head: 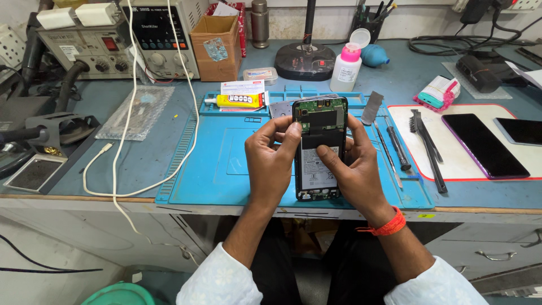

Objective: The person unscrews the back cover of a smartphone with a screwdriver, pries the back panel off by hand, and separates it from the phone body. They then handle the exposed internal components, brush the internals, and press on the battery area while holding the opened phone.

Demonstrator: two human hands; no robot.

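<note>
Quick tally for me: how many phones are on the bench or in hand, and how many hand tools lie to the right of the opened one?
Opened phone, held in left hand and right hand: 1
Intact phones on the white mat: 2
Hand tools (metal spatula, slim tools, brush): about 5
Total: about 8

Yellow glue tube [238, 101], cardboard box [215, 46]

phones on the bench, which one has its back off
The phone held upright in both hands over the blue mat: its battery and green circuit board show. The two phones on the white mat at right lie closed, dark glass up.
</note>
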